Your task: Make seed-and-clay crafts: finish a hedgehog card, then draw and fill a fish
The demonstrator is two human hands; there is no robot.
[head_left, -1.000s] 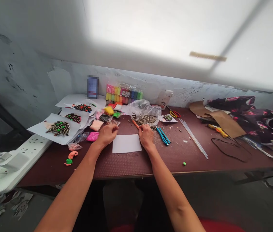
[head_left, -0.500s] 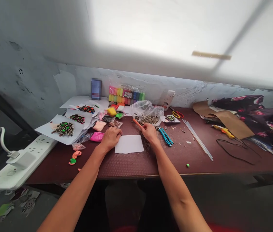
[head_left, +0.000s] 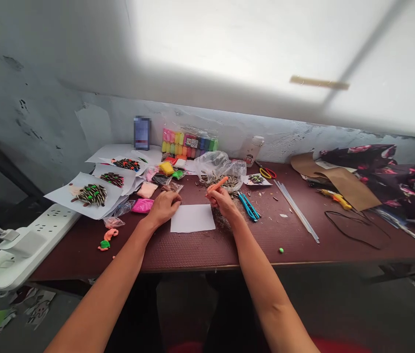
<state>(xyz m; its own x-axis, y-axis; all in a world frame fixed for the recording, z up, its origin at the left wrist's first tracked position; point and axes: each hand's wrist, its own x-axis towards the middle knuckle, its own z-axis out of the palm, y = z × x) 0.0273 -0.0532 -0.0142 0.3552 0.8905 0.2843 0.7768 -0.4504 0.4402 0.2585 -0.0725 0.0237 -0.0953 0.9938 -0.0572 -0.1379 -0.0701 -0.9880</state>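
Note:
A blank white sheet of paper (head_left: 193,218) lies on the dark red table in front of me. My left hand (head_left: 164,206) rests palm down by its upper left corner, fingers loosely bent and nothing seen in them. At the sheet's upper right, my right hand (head_left: 222,201) is closed around an orange pen (head_left: 218,184), whose upper end slants up to the right. The pen's lower end is hidden by the fingers. Just beyond is a clear plastic bag (head_left: 212,164) with striped seeds (head_left: 231,183). A teal box cutter (head_left: 248,207) lies right of my right hand.
Papers with seed-covered hedgehog pictures (head_left: 93,195) are stacked at left, beside a white power strip (head_left: 27,250). Coloured clay packs (head_left: 143,205) lie near my left hand. Scissors (head_left: 267,172), clear glue sticks (head_left: 297,211), a yellow glue gun (head_left: 339,198) and patterned cloth (head_left: 394,184) occupy the right.
My right hand has turned the orange pen from slanting up-left to up-right, and lifted slightly off the sheet's edge. My left hand stays by the paper; the whole view has shifted a little.

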